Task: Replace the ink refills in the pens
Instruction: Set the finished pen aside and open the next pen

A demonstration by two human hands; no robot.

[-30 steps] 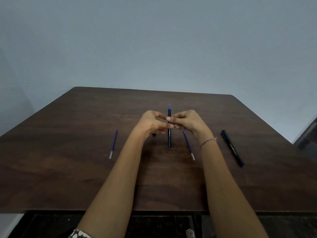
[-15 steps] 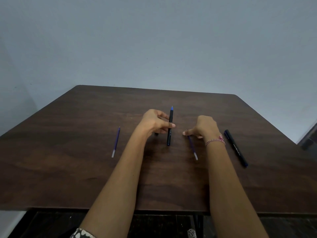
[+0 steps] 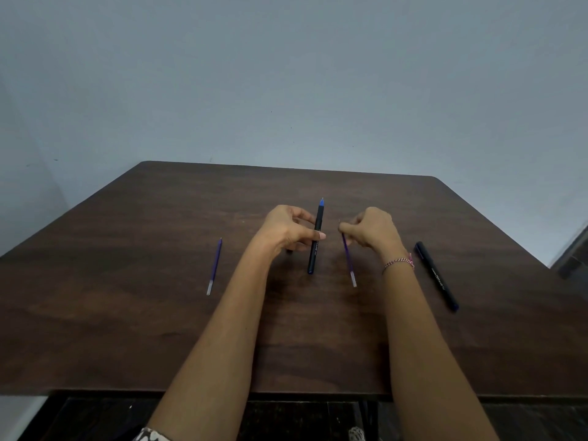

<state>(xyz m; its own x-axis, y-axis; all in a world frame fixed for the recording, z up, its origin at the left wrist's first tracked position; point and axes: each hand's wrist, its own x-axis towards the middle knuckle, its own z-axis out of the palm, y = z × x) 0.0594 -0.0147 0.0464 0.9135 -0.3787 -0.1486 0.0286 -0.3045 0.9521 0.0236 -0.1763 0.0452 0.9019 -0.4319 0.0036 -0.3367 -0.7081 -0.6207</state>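
My left hand (image 3: 288, 230) grips a black pen (image 3: 315, 243) with a blue tip pointing away from me, held over the middle of the table. Just to its right, my right hand (image 3: 370, 229) pinches the upper end of a thin blue ink refill (image 3: 349, 264), whose clear lower end points toward me. A second blue refill (image 3: 214, 267) lies on the table to the left. A second black pen (image 3: 436, 275) lies flat to the right of my right wrist. A small dark piece (image 3: 289, 250) shows under my left hand; what it is I cannot tell.
The dark brown wooden table (image 3: 127, 329) spans the view, its near edge low in the frame and its far edge against a plain grey wall. A dark floor shows beneath the near edge.
My right hand left the pen, moved right to the refill on the table and took hold of its upper end. My left hand kept holding the pen.
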